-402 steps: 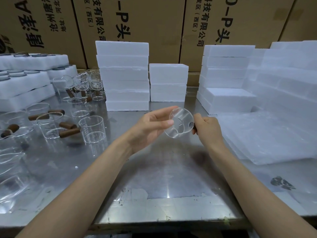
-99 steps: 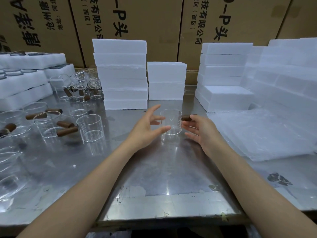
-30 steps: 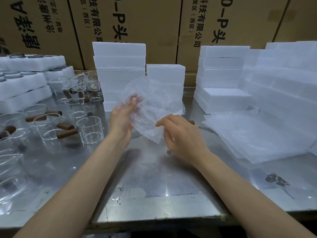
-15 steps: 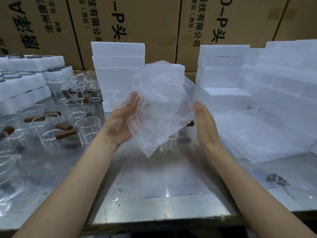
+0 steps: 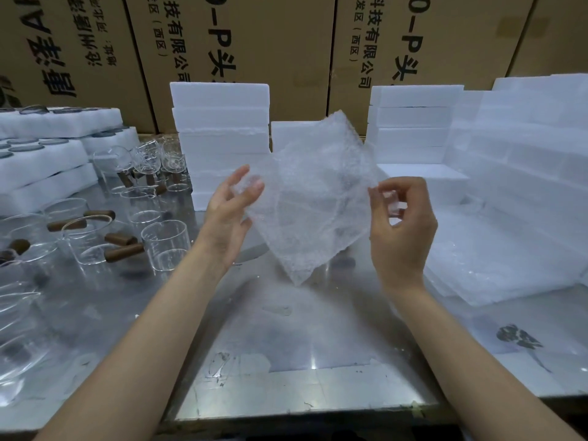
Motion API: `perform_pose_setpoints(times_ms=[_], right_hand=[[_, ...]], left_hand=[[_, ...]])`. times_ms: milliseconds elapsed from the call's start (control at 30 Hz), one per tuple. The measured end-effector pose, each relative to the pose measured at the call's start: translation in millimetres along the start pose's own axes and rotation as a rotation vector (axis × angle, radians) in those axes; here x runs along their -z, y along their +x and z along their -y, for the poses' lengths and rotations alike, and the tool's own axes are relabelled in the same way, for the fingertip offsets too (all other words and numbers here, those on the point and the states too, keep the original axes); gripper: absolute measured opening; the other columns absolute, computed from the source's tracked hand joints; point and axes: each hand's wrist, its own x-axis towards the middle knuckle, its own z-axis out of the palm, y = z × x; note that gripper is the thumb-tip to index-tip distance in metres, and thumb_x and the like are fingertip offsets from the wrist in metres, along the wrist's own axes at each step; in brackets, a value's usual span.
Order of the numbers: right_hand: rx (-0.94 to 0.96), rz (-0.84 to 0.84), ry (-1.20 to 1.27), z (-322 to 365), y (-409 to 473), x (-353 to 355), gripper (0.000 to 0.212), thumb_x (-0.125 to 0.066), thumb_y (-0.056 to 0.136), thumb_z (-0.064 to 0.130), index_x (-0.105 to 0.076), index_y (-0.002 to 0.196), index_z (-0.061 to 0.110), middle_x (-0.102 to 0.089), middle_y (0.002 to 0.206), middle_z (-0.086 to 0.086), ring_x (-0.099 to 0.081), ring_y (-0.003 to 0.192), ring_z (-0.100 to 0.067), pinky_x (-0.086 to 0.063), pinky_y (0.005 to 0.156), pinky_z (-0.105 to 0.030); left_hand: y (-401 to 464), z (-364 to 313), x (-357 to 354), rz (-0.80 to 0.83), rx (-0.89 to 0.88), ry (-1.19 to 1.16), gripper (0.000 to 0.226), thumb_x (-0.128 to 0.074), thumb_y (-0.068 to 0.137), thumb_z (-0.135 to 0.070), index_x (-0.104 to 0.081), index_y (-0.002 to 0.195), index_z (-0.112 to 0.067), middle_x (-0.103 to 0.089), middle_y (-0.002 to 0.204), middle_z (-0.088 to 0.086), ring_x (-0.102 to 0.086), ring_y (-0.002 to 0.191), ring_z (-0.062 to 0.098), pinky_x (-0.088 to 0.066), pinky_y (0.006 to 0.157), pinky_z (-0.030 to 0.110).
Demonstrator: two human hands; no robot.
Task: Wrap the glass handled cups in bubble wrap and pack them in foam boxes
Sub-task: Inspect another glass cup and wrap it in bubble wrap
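You held a sheet of bubble wrap (image 5: 313, 198) up above the tabletop (image 5: 286, 329), in front of the short foam box stack (image 5: 286, 132). Your left hand (image 5: 227, 214) touched its left edge with fingers spread and nearly straight; your right hand (image 5: 402, 224) pinched its right edge between curled fingers. The glass handled cups (image 5: 133, 227) stood left of the sheet, and a pile of flat bubble wrap sheets (image 5: 496, 259) lay right of it
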Motion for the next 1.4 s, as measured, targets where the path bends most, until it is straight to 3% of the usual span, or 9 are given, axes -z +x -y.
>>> perform_pose_setpoints(times_ms=[200,367,533,667,900,967,1133,1267,1400], right_hand=[[0.022,-0.071,0.006,-3.0,3.7,1.0,0.013,-0.059,0.09,0.008,-0.047,0.09,0.013,-0.044,0.082,0.019,-0.047,0.076,0.004,-0.039,0.061,-0.014],[0.07,0.087,-0.047,-0.6,-3.8,-3.3,0.02,-0.063,0.082,-0.002,-0.056,0.098,0.008,-0.047,0.079,0.008,-0.047,0.07,-0.01,-0.044,0.064,-0.026],[0.214,0.173,-0.131,5.4,-7.8,-5.8,0.01,-0.062,0.081,-0.006,-0.061,0.084,0.003,-0.046,0.08,0.01,-0.042,0.068,-0.007,-0.038,0.056,-0.021],[0.241,0.216,-0.13,5.9,-8.4,-6.4,0.005,-0.063,0.08,0.0,-0.061,0.08,0.005,-0.049,0.075,0.005,-0.043,0.065,-0.01,-0.038,0.055,-0.023],[-0.211,0.188,0.115,4.9,-5.8,-9.5,0.019,-0.054,0.095,0.025,-0.049,0.077,0.027,-0.05,0.065,0.016,-0.049,0.062,0.0,-0.043,0.054,-0.014],[-0.345,0.157,0.156,2.2,-3.2,-8.9,0.025,-0.049,0.098,0.028,-0.051,0.073,0.028,-0.053,0.063,0.018,-0.049,0.06,0.001,-0.047,0.058,-0.024],[-0.48,0.13,0.178,-4.1,0.5,-8.8,0.037,-0.04,0.101,0.031,-0.056,0.069,0.022,-0.053,0.059,0.015,-0.048,0.053,0.0,-0.042,0.056,-0.02],[-0.491,0.177,0.12,-5.9,-3.3,-10.3,0.043,-0.037,0.102,0.032,-0.047,0.061,0.025,-0.052,0.049,0.02,-0.048,0.049,0.003,-0.04,0.054,-0.018],[-0.318,0.293,-0.074,-3.4,-10.9,-11.3,0.039,-0.03,0.103,0.036,-0.042,0.067,0.029,-0.044,0.053,0.016,-0.041,0.052,-0.002,-0.029,0.053,-0.024]], left_hand=[[1.8,5.2,-4.9,-0.046,-0.097,0.193,0.067,-0.076,0.07,-0.038,-0.051,0.131,-0.023,-0.06,0.122,-0.007,-0.059,0.112,0.007,-0.037,0.105,0.03],[-6.6,10.9,-11.1,-0.183,-0.43,0.631,0.076,-0.074,0.07,-0.05,-0.043,0.135,-0.025,-0.042,0.134,-0.009,-0.044,0.119,0.006,-0.036,0.089,0.006],[-20.2,6.1,-21.3,-0.201,-0.977,0.952,0.07,-0.056,0.084,-0.045,-0.038,0.135,-0.001,-0.032,0.129,0.004,-0.037,0.124,0.024,-0.033,0.108,0.039],[-24.2,9.3,-26.8,-0.048,-1.198,1.035,0.064,-0.053,0.084,-0.042,-0.032,0.134,-0.007,-0.032,0.132,0.005,-0.03,0.129,0.017,-0.026,0.109,0.032],[-19.4,11.4,-26.2,-0.326,-0.831,0.829,0.072,-0.054,0.086,-0.044,-0.027,0.139,-0.003,-0.025,0.134,0.003,-0.029,0.133,0.026,-0.023,0.114,0.045],[-17.5,10.5,-25.0,-0.349,-0.663,0.71,0.073,-0.057,0.084,-0.049,-0.024,0.139,-0.015,-0.025,0.134,-0.004,-0.032,0.13,0.02,-0.027,0.111,0.034],[-6.8,13.7,-16.5,-0.194,-0.311,0.477,0.055,-0.06,0.087,-0.046,-0.039,0.133,-0.023,-0.05,0.12,-0.01,-0.053,0.099,-0.008,-0.04,0.073,0.002],[-2.5,19.0,-13.7,-0.229,-0.285,0.539,0.04,-0.059,0.092,-0.037,-0.046,0.128,-0.024,-0.051,0.121,-0.009,-0.053,0.103,-0.004,-0.041,0.072,0.003],[-10.1,13.4,-18.4,-0.378,-0.544,0.764,0.058,-0.064,0.089,-0.035,-0.038,0.136,-0.013,-0.035,0.127,-0.005,-0.045,0.11,0.011,-0.036,0.08,0.009]])
